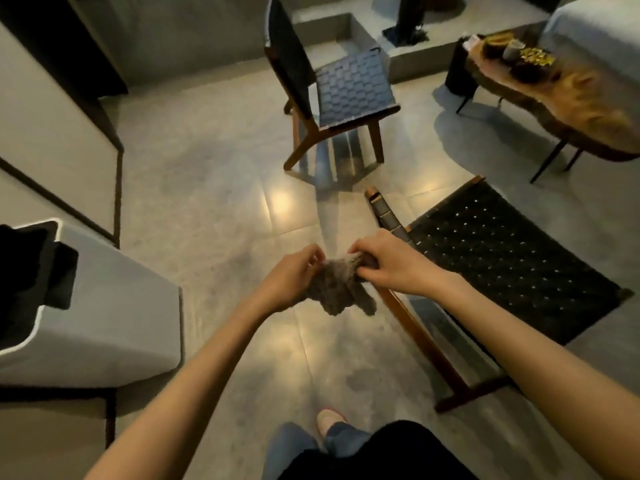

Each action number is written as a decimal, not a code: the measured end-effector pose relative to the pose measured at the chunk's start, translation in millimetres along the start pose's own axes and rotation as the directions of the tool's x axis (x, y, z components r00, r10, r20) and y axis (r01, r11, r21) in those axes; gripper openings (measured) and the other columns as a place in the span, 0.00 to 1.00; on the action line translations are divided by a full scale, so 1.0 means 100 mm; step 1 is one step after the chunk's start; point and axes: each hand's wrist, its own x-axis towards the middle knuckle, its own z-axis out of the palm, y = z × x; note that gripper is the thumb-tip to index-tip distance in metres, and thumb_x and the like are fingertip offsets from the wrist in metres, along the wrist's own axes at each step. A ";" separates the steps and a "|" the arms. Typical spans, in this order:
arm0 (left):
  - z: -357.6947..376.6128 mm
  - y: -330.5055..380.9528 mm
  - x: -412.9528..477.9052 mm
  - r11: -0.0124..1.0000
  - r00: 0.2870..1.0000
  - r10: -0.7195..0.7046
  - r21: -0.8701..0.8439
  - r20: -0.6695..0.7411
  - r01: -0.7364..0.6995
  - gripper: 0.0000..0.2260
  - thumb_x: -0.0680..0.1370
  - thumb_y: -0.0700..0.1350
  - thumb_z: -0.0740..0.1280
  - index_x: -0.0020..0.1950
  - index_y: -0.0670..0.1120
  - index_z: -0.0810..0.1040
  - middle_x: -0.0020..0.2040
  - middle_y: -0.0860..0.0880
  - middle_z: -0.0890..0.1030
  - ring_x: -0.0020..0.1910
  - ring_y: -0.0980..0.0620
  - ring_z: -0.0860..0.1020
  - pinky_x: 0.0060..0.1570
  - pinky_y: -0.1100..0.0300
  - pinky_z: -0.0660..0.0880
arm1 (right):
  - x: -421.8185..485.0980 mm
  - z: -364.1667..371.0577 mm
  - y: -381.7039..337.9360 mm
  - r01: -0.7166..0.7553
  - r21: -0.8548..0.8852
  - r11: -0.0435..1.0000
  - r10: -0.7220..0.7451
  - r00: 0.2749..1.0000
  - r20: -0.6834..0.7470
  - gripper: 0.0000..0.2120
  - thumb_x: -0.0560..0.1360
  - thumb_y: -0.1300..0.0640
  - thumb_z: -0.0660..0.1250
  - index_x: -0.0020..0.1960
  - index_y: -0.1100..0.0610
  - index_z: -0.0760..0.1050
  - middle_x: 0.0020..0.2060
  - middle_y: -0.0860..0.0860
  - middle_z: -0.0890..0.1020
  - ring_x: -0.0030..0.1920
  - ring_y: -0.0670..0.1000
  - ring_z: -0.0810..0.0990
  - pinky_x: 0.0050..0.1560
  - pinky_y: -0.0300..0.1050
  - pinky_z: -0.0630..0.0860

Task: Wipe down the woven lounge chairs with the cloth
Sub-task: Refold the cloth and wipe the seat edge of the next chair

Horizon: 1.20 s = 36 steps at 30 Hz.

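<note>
A fuzzy grey cloth [337, 291] hangs bunched between my two hands over the floor. My left hand [294, 275] pinches its left edge and my right hand [384, 263] grips its upper right part. Just right of my hands stands a woven lounge chair [502, 261] with black webbing and a brown wooden frame; my right hand is near its top rail. A second woven lounge chair [349, 88] with dark blue webbing stands farther away at the centre top, facing right.
A live-edge wooden table [568, 98] with bowls and a cup stands at the upper right, beside a grey sofa [595, 36]. A grey upholstered seat [114, 313] is at the left. Polished tile floor [225, 188] lies between the chairs. My feet show at the bottom.
</note>
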 end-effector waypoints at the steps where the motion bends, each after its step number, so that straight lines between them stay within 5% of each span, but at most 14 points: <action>1: -0.07 0.02 0.11 1.000 0.999 0.022 -0.005 0.026 -0.022 0.02 0.82 0.46 0.57 0.52 0.53 0.68 0.49 0.51 0.75 0.43 0.57 0.75 0.38 0.68 0.71 | 0.04 0.01 0.02 -0.038 -0.042 0.998 0.037 0.999 -0.019 0.07 0.75 0.51 0.68 0.52 0.49 0.75 0.45 0.47 0.77 0.48 0.44 0.71 0.48 0.39 0.73; 5: -0.23 -0.01 0.49 0.980 0.977 0.158 -0.142 0.145 -0.137 0.06 0.83 0.50 0.52 0.58 0.52 0.65 0.55 0.46 0.74 0.52 0.49 0.75 0.54 0.50 0.76 | 0.16 0.05 0.06 -0.222 0.043 0.974 0.226 0.956 -0.189 0.05 0.75 0.48 0.66 0.43 0.48 0.73 0.39 0.44 0.77 0.42 0.43 0.73 0.42 0.37 0.68; 7: -0.29 -0.10 0.66 0.954 0.940 0.265 -0.200 0.213 -0.224 0.13 0.80 0.56 0.57 0.61 0.52 0.63 0.60 0.46 0.70 0.56 0.50 0.72 0.58 0.52 0.74 | 0.21 0.05 0.04 -0.299 0.153 0.942 0.330 0.907 -0.260 0.07 0.74 0.47 0.65 0.44 0.51 0.76 0.38 0.44 0.78 0.41 0.41 0.75 0.39 0.35 0.70; 10: -0.39 -0.23 0.87 0.913 0.883 0.395 0.000 0.252 -0.409 0.22 0.74 0.60 0.67 0.59 0.56 0.60 0.59 0.50 0.66 0.54 0.53 0.69 0.54 0.60 0.74 | 0.25 0.08 -0.10 -0.389 0.310 0.867 0.482 0.813 -0.326 0.05 0.74 0.50 0.67 0.47 0.50 0.78 0.39 0.43 0.80 0.42 0.39 0.78 0.39 0.32 0.71; 14: -0.62 -0.37 1.09 0.724 0.721 0.681 0.027 0.127 -0.689 0.09 0.76 0.46 0.68 0.53 0.46 0.72 0.53 0.47 0.71 0.48 0.53 0.71 0.45 0.59 0.78 | 0.26 0.16 -0.42 -0.463 0.448 0.765 0.636 0.656 -0.407 0.03 0.73 0.52 0.69 0.45 0.44 0.78 0.39 0.41 0.80 0.42 0.37 0.78 0.40 0.33 0.72; 18: -0.82 -0.35 1.26 0.586 0.581 0.807 -0.019 0.104 -0.810 0.03 0.74 0.40 0.71 0.45 0.41 0.81 0.48 0.44 0.77 0.46 0.50 0.75 0.44 0.56 0.79 | 0.27 0.23 -0.67 -0.548 0.449 0.705 0.709 0.532 -0.463 0.04 0.74 0.54 0.69 0.45 0.45 0.78 0.41 0.43 0.81 0.44 0.41 0.78 0.44 0.39 0.73; 21: -0.87 -0.27 1.40 0.618 0.612 0.784 -0.041 0.103 -0.785 0.04 0.74 0.44 0.71 0.44 0.43 0.83 0.47 0.46 0.77 0.48 0.52 0.73 0.48 0.58 0.75 | 0.23 0.30 -0.70 -0.652 0.372 0.661 0.734 0.460 -0.499 0.05 0.74 0.55 0.68 0.48 0.47 0.79 0.43 0.45 0.80 0.47 0.47 0.74 0.48 0.46 0.71; 24: -0.87 -0.21 1.60 0.673 0.628 0.709 -0.040 0.320 -0.739 0.05 0.79 0.47 0.64 0.50 0.48 0.78 0.49 0.50 0.78 0.50 0.53 0.75 0.52 0.57 0.75 | 0.26 0.38 -0.63 -0.739 0.245 0.628 0.734 0.458 -0.501 0.07 0.73 0.52 0.68 0.50 0.44 0.77 0.46 0.46 0.78 0.50 0.50 0.69 0.48 0.45 0.64; 29: -0.80 -0.15 2.02 0.735 0.571 0.604 -0.112 0.556 -0.669 0.08 0.82 0.50 0.55 0.53 0.49 0.72 0.47 0.53 0.76 0.46 0.54 0.76 0.51 0.55 0.74 | 0.42 0.42 -0.37 -0.760 0.457 0.462 0.886 0.406 -0.222 0.25 0.65 0.26 0.59 0.57 0.37 0.71 0.52 0.47 0.71 0.56 0.51 0.64 0.58 0.53 0.66; 32: -0.68 -0.12 2.33 0.735 0.553 0.573 -0.081 0.604 -0.673 0.12 0.81 0.56 0.55 0.55 0.50 0.69 0.49 0.51 0.75 0.47 0.53 0.74 0.56 0.50 0.73 | 0.58 0.31 -0.12 -0.673 0.500 0.545 0.838 0.409 -0.362 0.14 0.73 0.36 0.63 0.50 0.43 0.77 0.45 0.43 0.80 0.53 0.50 0.75 0.64 0.59 0.65; 36: -0.60 -0.05 2.77 0.729 0.481 0.528 -0.084 0.700 -0.679 0.22 0.73 0.59 0.67 0.60 0.50 0.66 0.57 0.49 0.74 0.52 0.52 0.75 0.55 0.56 0.75 | 0.76 0.07 0.33 -0.571 0.628 0.529 0.846 0.413 -0.337 0.05 0.73 0.46 0.69 0.44 0.46 0.80 0.39 0.44 0.83 0.46 0.46 0.80 0.55 0.56 0.76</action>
